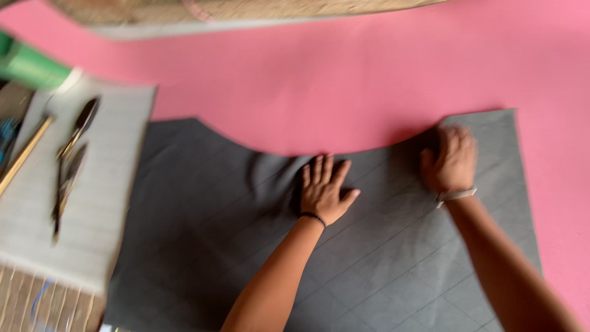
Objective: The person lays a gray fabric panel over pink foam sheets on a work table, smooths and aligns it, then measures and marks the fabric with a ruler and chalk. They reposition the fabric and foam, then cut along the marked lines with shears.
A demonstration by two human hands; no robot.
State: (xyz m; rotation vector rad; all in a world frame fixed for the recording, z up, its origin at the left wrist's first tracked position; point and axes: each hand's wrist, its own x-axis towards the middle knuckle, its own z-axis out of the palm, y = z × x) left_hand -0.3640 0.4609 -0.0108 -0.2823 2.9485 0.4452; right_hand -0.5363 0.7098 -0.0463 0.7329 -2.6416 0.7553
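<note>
A dark grey piece of fabric [203, 233] with thin checked lines lies flat on a pink sheet [344, 67]; its far edge is cut in a curve. My left hand [324, 189] rests palm down on the grey fabric near that curved edge, fingers together and pointing away. My right hand [452, 158] presses on the fabric near its far right corner, fingers curled; whether it pinches the cloth is blurred. A dark band circles my left wrist and a pale band my right wrist.
At the left lies a folded pale cloth [104, 209] with a pair of dark scissors [70, 161] on it. A wooden stick [23, 155] and a green roll [31, 66] sit at the far left. Woven matting [246, 9] runs along the top edge.
</note>
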